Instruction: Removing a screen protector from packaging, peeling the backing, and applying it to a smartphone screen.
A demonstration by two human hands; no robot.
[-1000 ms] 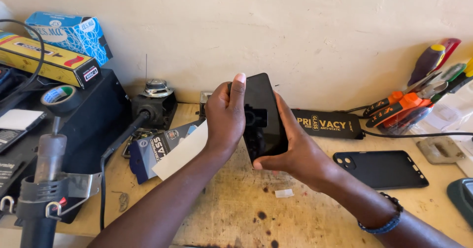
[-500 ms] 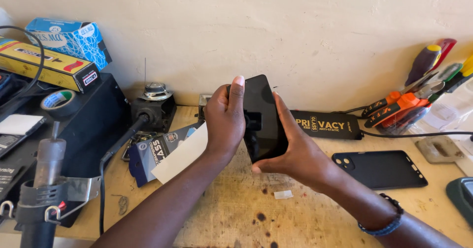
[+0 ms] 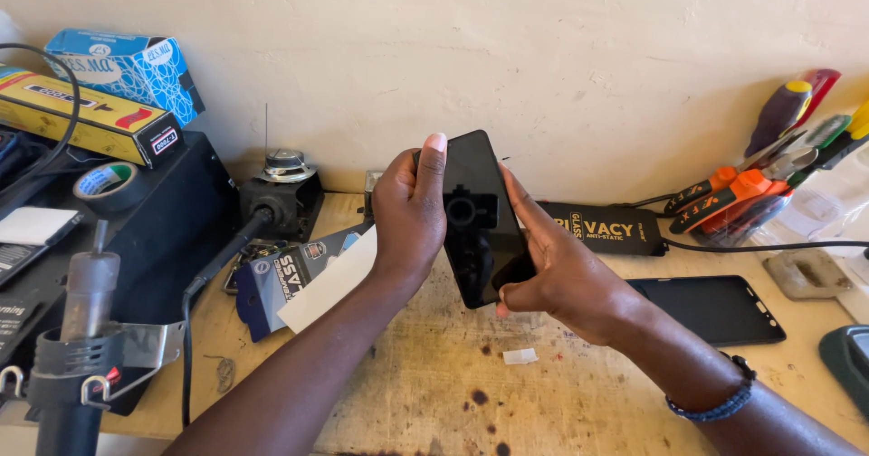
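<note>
Head view. A black smartphone (image 3: 478, 216) is held upright above the wooden workbench (image 3: 561, 402), screen toward the camera. The left hand (image 3: 412, 211) closes its fingers around the phone's left edge, thumb along the screen's side. The right hand (image 3: 557, 270) grips the phone's right edge and lower corner, fingers curled. Right of the phone lie a black phone case (image 3: 711, 309) and screwdrivers (image 3: 751, 189); left of it, a hot-air tool (image 3: 77, 329).

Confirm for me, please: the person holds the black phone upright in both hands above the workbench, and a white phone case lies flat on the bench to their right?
Not quite. The head view shows the phone case is black, not white. Otherwise correct: left hand and right hand hold the black phone upright above the workbench.
</note>
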